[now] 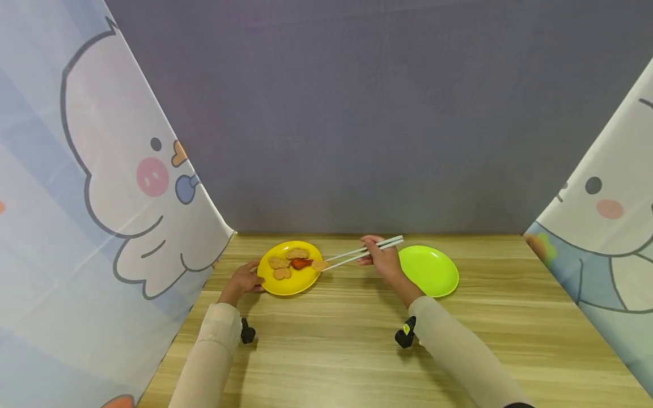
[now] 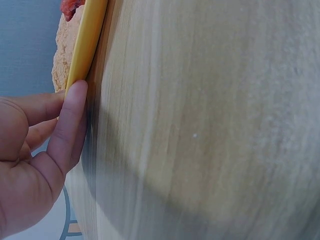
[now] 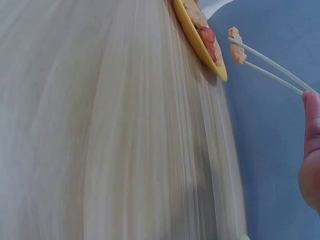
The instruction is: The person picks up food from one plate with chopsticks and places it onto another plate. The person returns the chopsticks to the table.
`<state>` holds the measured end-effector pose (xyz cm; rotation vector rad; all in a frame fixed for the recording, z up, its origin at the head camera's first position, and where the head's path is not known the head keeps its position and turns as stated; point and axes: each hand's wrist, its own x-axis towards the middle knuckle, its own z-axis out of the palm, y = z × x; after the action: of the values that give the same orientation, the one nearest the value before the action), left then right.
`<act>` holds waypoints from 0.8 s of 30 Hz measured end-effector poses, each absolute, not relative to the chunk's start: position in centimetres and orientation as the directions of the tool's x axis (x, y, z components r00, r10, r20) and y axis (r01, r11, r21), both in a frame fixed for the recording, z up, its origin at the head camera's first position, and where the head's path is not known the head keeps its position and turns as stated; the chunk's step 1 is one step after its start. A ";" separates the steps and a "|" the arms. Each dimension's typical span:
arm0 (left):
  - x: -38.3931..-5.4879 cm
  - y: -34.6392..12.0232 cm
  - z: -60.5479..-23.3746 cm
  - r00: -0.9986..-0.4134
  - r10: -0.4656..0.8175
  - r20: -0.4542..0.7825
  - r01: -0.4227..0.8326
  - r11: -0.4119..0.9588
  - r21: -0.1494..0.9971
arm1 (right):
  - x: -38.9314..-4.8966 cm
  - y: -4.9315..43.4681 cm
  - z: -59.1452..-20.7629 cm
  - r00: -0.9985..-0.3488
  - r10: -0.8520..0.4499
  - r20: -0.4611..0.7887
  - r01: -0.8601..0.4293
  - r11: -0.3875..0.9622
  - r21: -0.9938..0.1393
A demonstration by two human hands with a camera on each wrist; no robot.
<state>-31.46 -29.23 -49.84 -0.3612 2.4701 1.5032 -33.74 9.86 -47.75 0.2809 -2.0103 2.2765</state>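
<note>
On the left of the table, a yellow plate (image 1: 287,288) bears several tan nugget-like pieces (image 1: 282,273) and a red-brown drumstick-shaped piece (image 1: 300,263). My left hand (image 1: 246,279) pinches this plate's near-left rim, thumb and fingers on either side in the left wrist view. Pale chopsticks (image 1: 352,256) are held in my right hand (image 1: 381,259), tips pointing left. Between those tips is one tan nugget (image 3: 237,46), raised off the plate near its right rim. Just right of my right hand lies a bright green plate (image 1: 431,272), partly hidden by the wrist.
The wood-grain table (image 1: 326,351) meets a grey back wall (image 1: 367,124). Cartoon-printed panels stand along the left (image 1: 117,170) and right (image 1: 602,226) sides. A black wrist camera sits by each sleeve.
</note>
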 end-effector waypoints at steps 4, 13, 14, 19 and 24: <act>-31.6 -29.3 -50.0 -0.945 -0.092 -0.315 -0.322 0.449 0.834 | -33.8 11.1 -47.8 -0.983 -0.034 0.178 -0.171 -0.148 -0.974; -31.7 -29.5 -50.0 -0.944 -0.095 -0.315 -0.323 0.447 0.834 | -33.2 13.7 -46.6 -0.984 0.001 0.177 -0.174 -0.176 -0.969; -31.7 -29.5 -49.9 -0.944 -0.095 -0.316 -0.324 0.451 0.832 | -33.2 14.0 -46.5 -0.984 0.005 0.177 -0.175 -0.177 -0.968; -31.6 -29.5 -49.8 -0.942 -0.089 -0.323 -0.327 0.455 0.828 | -33.4 15.6 -47.1 -0.983 0.032 0.181 -0.184 -0.208 -0.961; -31.5 -29.4 -50.0 -0.940 -0.081 -0.332 -0.334 0.430 0.839 | -32.9 17.8 -46.8 -0.983 0.034 0.179 -0.182 -0.232 -0.955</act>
<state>-31.54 -29.39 -50.02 -0.3620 2.4426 1.5165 -32.89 17.83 -46.78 0.1814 -1.8534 2.3562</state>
